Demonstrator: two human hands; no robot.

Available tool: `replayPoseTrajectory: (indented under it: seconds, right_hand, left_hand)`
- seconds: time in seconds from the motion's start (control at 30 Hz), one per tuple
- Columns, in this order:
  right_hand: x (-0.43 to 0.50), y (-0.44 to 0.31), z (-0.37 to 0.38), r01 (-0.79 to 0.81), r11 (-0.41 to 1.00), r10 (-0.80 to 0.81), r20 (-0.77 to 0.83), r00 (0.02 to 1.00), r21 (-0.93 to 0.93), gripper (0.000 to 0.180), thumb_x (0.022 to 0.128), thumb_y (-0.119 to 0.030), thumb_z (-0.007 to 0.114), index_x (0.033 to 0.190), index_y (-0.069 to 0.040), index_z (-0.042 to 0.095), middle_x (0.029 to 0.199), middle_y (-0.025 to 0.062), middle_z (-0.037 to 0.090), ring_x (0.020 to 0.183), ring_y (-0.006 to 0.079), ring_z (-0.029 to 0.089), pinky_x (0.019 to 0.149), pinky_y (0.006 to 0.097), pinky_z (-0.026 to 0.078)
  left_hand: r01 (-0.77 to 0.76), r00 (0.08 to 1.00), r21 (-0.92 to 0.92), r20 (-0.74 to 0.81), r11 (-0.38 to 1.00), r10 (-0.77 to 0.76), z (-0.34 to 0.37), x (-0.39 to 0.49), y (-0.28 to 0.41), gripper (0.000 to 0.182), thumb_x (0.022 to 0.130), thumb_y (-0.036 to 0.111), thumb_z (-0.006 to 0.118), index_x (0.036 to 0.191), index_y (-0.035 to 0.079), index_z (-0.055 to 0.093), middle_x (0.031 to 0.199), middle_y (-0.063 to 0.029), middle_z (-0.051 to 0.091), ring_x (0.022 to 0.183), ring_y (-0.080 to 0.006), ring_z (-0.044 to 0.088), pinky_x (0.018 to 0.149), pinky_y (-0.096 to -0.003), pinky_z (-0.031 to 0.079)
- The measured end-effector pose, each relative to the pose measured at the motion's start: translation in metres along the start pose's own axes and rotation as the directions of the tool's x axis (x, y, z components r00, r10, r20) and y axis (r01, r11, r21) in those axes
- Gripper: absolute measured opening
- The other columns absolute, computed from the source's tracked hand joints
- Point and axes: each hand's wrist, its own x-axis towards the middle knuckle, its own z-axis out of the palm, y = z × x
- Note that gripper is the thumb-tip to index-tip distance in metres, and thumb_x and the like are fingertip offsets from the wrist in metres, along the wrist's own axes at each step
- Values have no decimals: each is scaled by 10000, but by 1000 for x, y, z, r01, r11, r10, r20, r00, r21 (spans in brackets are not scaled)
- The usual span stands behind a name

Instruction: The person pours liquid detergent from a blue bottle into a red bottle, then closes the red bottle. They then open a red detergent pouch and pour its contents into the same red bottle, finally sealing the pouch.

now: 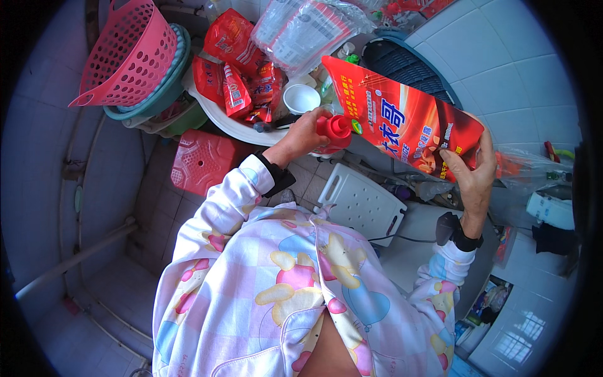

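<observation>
My left hand (304,134) grips a red plastic bottle (338,136) near its top, over the edge of a white washbasin (235,132). My right hand (471,167) holds the bottom end of a large red laundry-liquid refill pouch (405,120), thumb on its printed front. The pouch lies slanted across the view, its lower left edge right by the bottle's top. Whether its spout enters the bottle's mouth cannot be seen. A white bowl (301,99) sits in the basin just beyond my left hand.
Several red pouches (238,89) and plastic-wrapped packs (306,35) crowd the basin. A pink perforated basket (129,56) stands on stacked basins at left. Below are a red plastic stool (202,160) and a white perforated folding seat (360,200). A dark blue basket (405,66) leans against the tiled wall.
</observation>
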Motion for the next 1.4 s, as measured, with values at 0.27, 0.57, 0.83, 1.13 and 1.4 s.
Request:
replayPoseTrajectory:
  seconds: [0.27, 0.57, 0.83, 1.13, 1.4]
  right_hand:
    - [0, -1, -3, 29, 999, -29, -23, 999, -15, 600, 858, -46, 798, 1400, -1, 544, 1245, 126, 676, 1141, 197, 667, 994, 346, 536]
    - [2, 10, 9, 15, 999, -13, 49, 999, -38, 607, 845, -32, 803, 1396, 0, 551, 1252, 127, 665, 1143, 187, 653, 999, 341, 521]
    - [-1, 4, -1, -6, 999, 6, 2, 1000, 36, 599, 853, -23, 793, 1395, 9, 541, 1249, 121, 666, 1146, 183, 651, 1014, 334, 517]
    - [-1, 3, -3, -2, 1000, 2, -5, 1000, 23, 602, 858, -32, 792, 1400, 4, 534, 1251, 117, 667, 1147, 186, 654, 1020, 335, 516]
    - [0, 10, 9, -16, 999, 16, 13, 1000, 29, 582, 849, -36, 797, 1378, 7, 557, 1237, 117, 666, 1130, 179, 652, 1013, 322, 507]
  left_hand:
    - [11, 1000, -19, 19, 1000, -10, -3, 0, 3, 647, 736, 117, 853, 1322, 71, 582, 1276, -189, 674, 1205, -367, 660, 1010, -441, 533]
    - [0, 1000, 7, 5, 1000, 0, -1, 1, 1, 645, 736, 105, 847, 1322, 67, 582, 1278, -190, 670, 1210, -365, 656, 1020, -443, 530]
    - [0, 1000, -26, -5, 1000, 0, 0, -1, 0, 659, 726, 103, 856, 1322, 60, 579, 1284, -194, 663, 1214, -374, 650, 1025, -440, 527]
    - [2, 1000, -4, 7, 1000, -2, -1, -2, 1, 664, 729, 111, 863, 1326, 62, 577, 1292, -193, 659, 1217, -364, 649, 1033, -433, 523]
    - [-3, 1000, 11, -6, 1000, 3, -1, -1, -2, 653, 736, 127, 861, 1322, 60, 580, 1285, -192, 663, 1215, -366, 650, 1029, -436, 521]
